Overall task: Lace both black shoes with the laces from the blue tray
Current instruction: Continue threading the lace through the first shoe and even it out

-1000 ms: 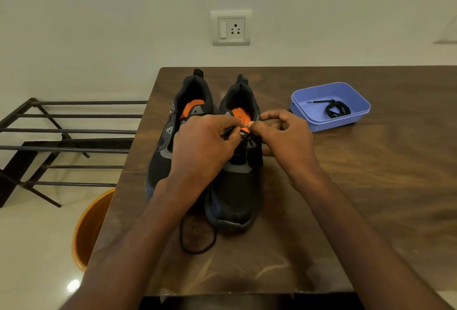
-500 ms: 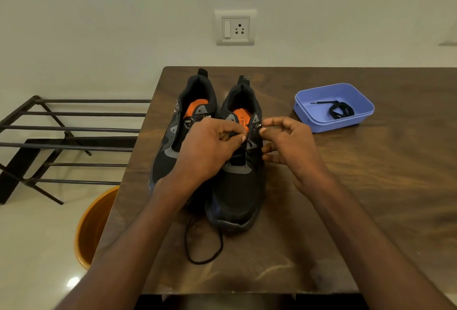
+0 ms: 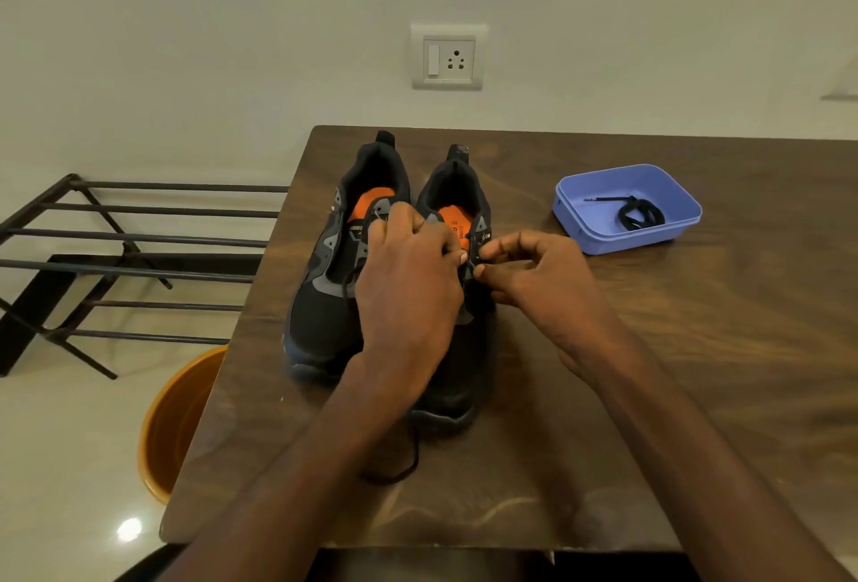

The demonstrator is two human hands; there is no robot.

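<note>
Two black shoes side by side on a dark wooden worktop (image 3: 696, 349), toes toward the near edge, orange insoles showing. Right shoe (image 3: 457, 191) partly hidden under both hands. Black lace (image 3: 408, 465) pinched at the shoe's right eyelet row between thumb and forefinger of the right hand (image 3: 538, 284), remaining fingers (image 3: 503, 298) curled below. Left hand (image 3: 408, 284) draped over the tongue, fingertips curled at the same spot, apparently gripping lace; exact hold hidden. Loose loop of that lace trailing past the toe onto the near worktop. Left shoe (image 3: 325, 293) just beside, touching. Blue tray (image 3: 599, 237) to the right, apart from the shoes, holding a second coiled black lace (image 3: 638, 214). Beyond: wall socket (image 3: 448, 56) far, metal rack (image 3: 139, 256) left, orange bucket (image 3: 176, 423) on the floor near left.
</note>
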